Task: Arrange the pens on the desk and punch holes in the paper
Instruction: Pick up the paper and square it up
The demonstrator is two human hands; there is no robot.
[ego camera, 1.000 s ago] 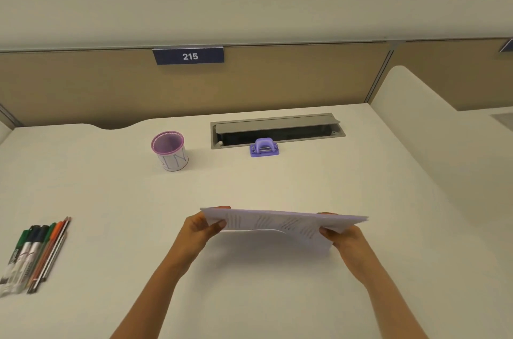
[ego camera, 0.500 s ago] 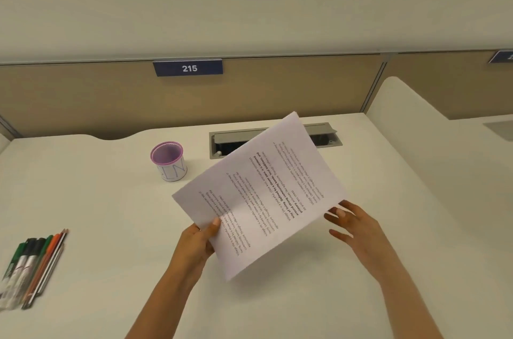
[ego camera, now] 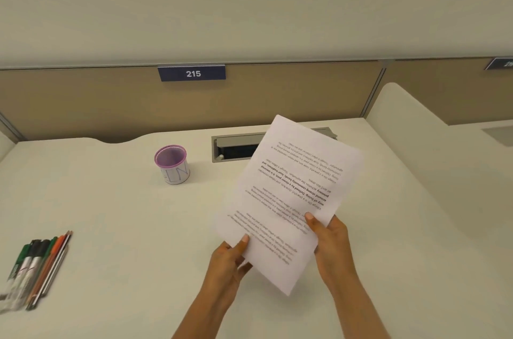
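A printed white paper [ego camera: 291, 194] is held up above the desk, tilted, its text upside down to me. My left hand [ego camera: 230, 258] pinches its lower left edge and my right hand [ego camera: 330, 238] grips its lower right edge. Several pens and markers [ego camera: 36, 269] lie side by side at the desk's near left. A white pen cup with a purple rim [ego camera: 172, 163] stands empty behind the middle. The purple hole punch is hidden behind the paper.
A grey cable tray slot [ego camera: 233, 147] is set into the white desk [ego camera: 125, 227] at the back. A tan partition with a "215" plate [ego camera: 191, 73] closes the rear. A white divider [ego camera: 422, 149] rises on the right.
The paper went from flat and edge-on to raised and turned, then shifted right. My right hand let go half a second ago and now holds the sheet again.
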